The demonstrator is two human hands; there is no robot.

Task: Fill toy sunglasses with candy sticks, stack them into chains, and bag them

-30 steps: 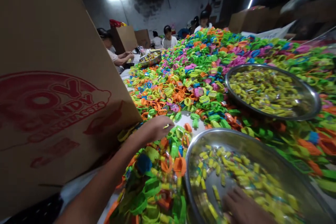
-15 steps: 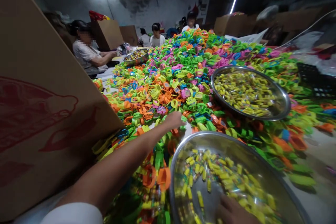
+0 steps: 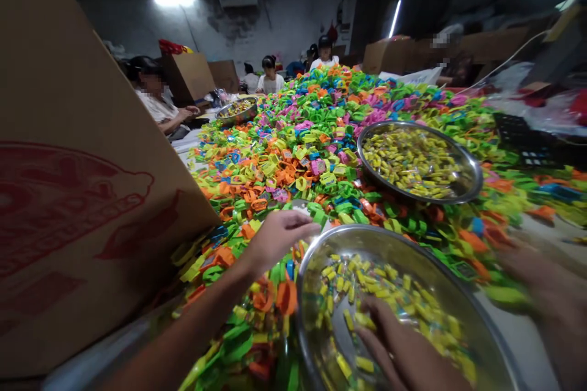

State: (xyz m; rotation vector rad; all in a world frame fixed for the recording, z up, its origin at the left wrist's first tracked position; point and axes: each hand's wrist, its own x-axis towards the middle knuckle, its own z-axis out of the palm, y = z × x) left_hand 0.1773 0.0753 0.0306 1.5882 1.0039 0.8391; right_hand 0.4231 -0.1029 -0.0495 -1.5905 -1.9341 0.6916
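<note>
My left hand [image 3: 280, 234] is over the heap of plastic toy watches [image 3: 293, 165], just left of the steel bowl's rim [image 3: 306, 256]. Its thumb and fingers are apart, and I see nothing held; a green toy watch [image 3: 318, 215] lies by the fingertips. My right hand [image 3: 403, 342] reaches into the near bowl, thumb and forefinger around a small yellow packet [image 3: 365, 321]. Many like it, yellow with clear, colour-specked parts, are spread in the bowl, and a patch of bare metal shows at its left.
Another person's blurred hand [image 3: 541, 293] comes in at right. A second steel bowl of packets [image 3: 474, 180] rests on the heap, a third [image 3: 252, 111] farther back. A cardboard carton [image 3: 92, 208] blocks the left. A black tray [image 3: 523, 140] lies right; co-workers sit beyond.
My left hand has drawn back from the toy watches toward the bowl, its fingers opening. My right hand has come further into view around a packet. Another person's hand has appeared at right.
</note>
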